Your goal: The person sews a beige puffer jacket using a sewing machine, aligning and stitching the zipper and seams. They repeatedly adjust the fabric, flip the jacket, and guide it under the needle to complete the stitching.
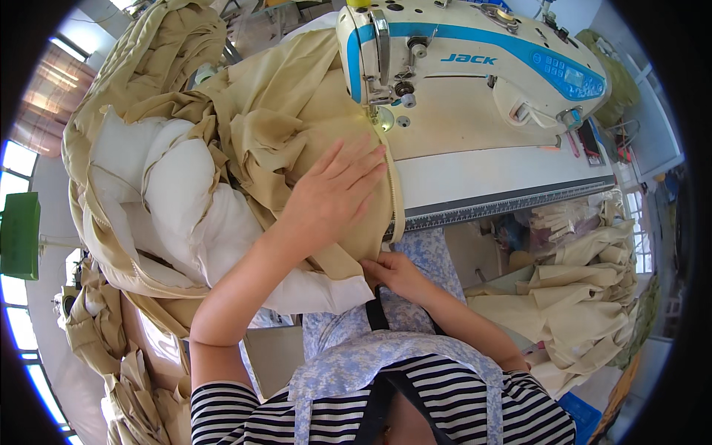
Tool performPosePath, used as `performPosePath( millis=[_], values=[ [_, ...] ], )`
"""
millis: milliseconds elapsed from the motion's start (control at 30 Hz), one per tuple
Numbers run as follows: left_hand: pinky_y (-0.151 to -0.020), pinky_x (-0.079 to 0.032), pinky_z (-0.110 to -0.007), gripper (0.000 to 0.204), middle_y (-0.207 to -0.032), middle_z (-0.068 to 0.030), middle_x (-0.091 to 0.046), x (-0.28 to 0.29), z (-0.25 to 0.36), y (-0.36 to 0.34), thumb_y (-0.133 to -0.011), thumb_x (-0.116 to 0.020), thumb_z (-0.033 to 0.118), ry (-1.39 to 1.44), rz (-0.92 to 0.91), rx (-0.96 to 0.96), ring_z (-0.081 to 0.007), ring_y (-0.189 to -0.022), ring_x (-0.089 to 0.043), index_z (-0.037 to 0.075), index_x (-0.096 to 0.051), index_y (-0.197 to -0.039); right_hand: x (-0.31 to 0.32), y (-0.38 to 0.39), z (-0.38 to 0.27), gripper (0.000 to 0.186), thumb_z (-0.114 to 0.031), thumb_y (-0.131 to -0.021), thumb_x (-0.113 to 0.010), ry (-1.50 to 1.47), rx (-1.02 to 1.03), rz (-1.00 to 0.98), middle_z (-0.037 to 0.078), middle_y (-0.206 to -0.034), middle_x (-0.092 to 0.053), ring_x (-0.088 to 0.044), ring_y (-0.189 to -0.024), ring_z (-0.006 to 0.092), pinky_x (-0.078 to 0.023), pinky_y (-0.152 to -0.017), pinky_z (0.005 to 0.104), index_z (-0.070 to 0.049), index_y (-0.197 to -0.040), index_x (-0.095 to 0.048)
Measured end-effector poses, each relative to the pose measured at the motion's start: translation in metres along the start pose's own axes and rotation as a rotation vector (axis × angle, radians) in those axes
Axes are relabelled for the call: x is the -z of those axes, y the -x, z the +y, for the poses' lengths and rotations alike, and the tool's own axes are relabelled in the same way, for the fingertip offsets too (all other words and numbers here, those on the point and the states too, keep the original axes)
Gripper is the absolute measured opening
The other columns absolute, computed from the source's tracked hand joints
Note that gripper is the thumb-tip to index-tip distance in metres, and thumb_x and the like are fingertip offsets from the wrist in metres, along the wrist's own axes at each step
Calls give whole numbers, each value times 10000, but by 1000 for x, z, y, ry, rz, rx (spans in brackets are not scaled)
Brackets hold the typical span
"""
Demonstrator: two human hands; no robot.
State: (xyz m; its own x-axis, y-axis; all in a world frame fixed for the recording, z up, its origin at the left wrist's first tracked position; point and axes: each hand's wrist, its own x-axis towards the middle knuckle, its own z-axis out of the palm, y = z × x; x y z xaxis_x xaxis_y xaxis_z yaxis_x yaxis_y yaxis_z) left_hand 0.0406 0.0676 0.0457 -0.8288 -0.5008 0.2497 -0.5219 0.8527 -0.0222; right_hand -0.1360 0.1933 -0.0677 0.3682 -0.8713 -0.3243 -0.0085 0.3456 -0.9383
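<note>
Rest L hand [340, 185] flat, w/ fingers slightly apart, on beige fabric panel [319, 119] at 11 o'clock, guiding zip tape [396, 185] straight to presser foot [374, 119] at 12 w/o tugging, and steady lower edge w/ R hand [400, 276], apparently pinched on it, at 5.

head view — near, facing down at hands [337, 191]

You've room right, over the table [489, 176]; machine [475, 44] blocks far side, bulky garment [252, 141] blocks left, cloth pile [575, 297] near right.
</note>
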Motion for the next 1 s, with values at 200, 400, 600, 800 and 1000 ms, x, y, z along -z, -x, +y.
performPosePath(
  millis=[200, 400, 600, 800, 1000],
  values=[
    [-1128, -389, -437, 606, -1534, -212, -379, -55, 18, 31, -974, -591, 318, -21, -34, 296, -378, -1435, -353, -52, -430, -1426, 36, 20, 16, 414, -397, -980, -631, 107, -239, -26, 93, -889, -746, -734, -858, 204, -564, -759, 349, 1, -1062, -710],
    [-1077, -445, -411, 594, -1488, -182, -437, -44, 26, 24, -898, -674, 286, -36, -103, 317, -351, -1348, -458, 25, -488, -1399, 46, 0, 25, 300, -250, -999, -617, 419, 353, 336, 102, -943, -751, -710, -877, 170, -551, -797, 310, 13, -1125, -686],
    [-948, -530, -372, 554, -1324, -106, -589, -43, 34, -20, -794, -743, 149, -46, 175, 70, -276, -1177, -595, 64, -581, -1318, 30, 41, -16, 215, -159, -995, -604, -163, 122, 28, 84, -921, -732, -693, -909, 177, -548, -808, 341, 7, -1108, -680],
    [-732, -566, -390, 395, -1175, -127, -676, -42, 19, -23, -885, -667, 25, 93, 328, 283, -314, -939, -674, 44, -596, -1273, 48, 10, -38, 362, -43, -818, -684, 1008, 829, 343, 87, -1264, -617, -587, -1164, 283, -460, -1055, 439, -57, -1179, -656],
    [-773, -568, -388, 300, -1141, -132, -686, -26, 7, -28, -870, -692, 75, 143, 260, 292, -307, -971, -676, 24, -628, -1158, 54, -32, -35, 262, -65, -769, -642, 1144, 983, 419, 63, -1088, -599, -576, -1132, 249, -444, -1091, 440, -68, -1032, -638]
  ],
)
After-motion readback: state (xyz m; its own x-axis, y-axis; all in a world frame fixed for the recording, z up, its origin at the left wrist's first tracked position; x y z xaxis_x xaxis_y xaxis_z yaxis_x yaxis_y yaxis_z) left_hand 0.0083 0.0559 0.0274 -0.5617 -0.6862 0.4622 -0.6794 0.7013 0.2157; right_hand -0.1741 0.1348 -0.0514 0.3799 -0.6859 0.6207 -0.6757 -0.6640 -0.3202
